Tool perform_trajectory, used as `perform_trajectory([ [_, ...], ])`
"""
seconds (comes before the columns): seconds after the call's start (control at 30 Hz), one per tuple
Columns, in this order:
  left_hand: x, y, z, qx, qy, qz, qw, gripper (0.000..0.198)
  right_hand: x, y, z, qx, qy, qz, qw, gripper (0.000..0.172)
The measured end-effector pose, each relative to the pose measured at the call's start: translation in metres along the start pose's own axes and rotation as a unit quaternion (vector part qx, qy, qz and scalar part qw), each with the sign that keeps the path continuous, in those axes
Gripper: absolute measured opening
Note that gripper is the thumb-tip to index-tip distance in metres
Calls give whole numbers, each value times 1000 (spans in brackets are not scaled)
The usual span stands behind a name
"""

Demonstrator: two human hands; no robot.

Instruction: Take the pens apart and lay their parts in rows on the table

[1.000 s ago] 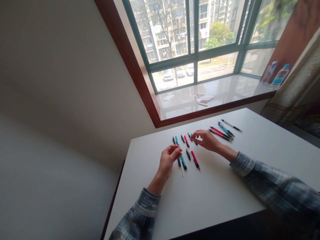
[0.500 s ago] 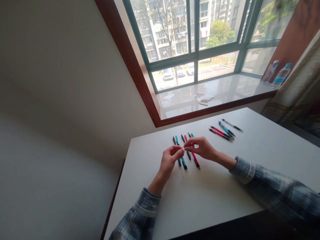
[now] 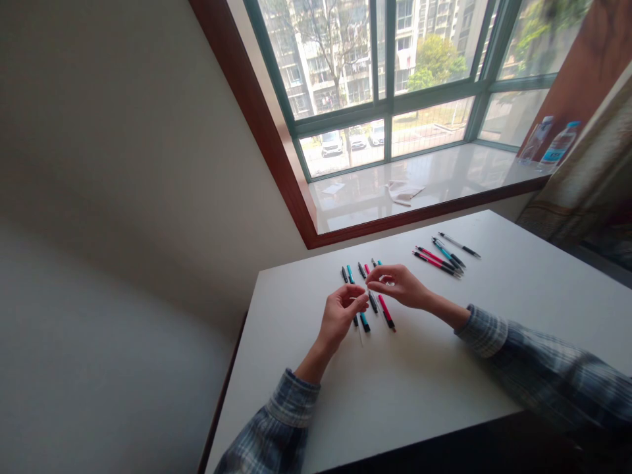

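My left hand [image 3: 340,313] hovers above the pen parts with thumb and fingers pinched together. Fingertip to fingertip with it, my right hand [image 3: 401,287] is also closed in a pinch. Something small and pale is between the two hands, too tiny to name. Beneath them lie taken-apart pens in rows: a red barrel [image 3: 387,312], a teal barrel [image 3: 365,322], a black grip piece [image 3: 372,303] and a thin white refill [image 3: 361,338]. Black tips [image 3: 344,274] lie at the far ends of these rows. My hands partly cover the middle of the rows.
To the right on the white table [image 3: 424,368] lie whole pens: two red pens [image 3: 435,262], teal pens [image 3: 448,253] and a clear pen [image 3: 459,244]. Behind, the window sill [image 3: 355,210] carries a crumpled wrapper [image 3: 403,192] and a bottle [image 3: 559,146]. A wall rises at left.
Both hands have shifted slightly right, fingertips still close together. The right hand is a little higher in the picture. The pens and parts on the table lie as before.
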State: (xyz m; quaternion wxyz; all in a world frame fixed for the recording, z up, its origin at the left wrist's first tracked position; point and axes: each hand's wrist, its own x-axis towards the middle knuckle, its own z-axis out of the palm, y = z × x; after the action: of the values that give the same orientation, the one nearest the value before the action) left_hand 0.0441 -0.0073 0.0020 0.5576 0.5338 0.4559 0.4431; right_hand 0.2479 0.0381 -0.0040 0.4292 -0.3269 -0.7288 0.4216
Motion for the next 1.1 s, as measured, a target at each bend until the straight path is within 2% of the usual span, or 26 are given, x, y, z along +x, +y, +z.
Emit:
perform_trajectory([
  [0.13,-1,-6,2,4,16,5,1000,33,7,31,-28,-99,113,7,989,32],
  [0.23,-3,-8,3,16,12,2,1000,32,8,56,-43,-155,152,20,976,33],
  [0.33,-4,-8,4,21,1,0,1000,31,10,71,-46,-172,144,22,974,30],
  [0.47,-4,-6,5,27,8,0,1000,29,13,77,-40,-181,132,23,974,24],
  [1.1,-1,-9,1,53,18,11,998,27,11,78,-43,-238,114,24,964,27],
])
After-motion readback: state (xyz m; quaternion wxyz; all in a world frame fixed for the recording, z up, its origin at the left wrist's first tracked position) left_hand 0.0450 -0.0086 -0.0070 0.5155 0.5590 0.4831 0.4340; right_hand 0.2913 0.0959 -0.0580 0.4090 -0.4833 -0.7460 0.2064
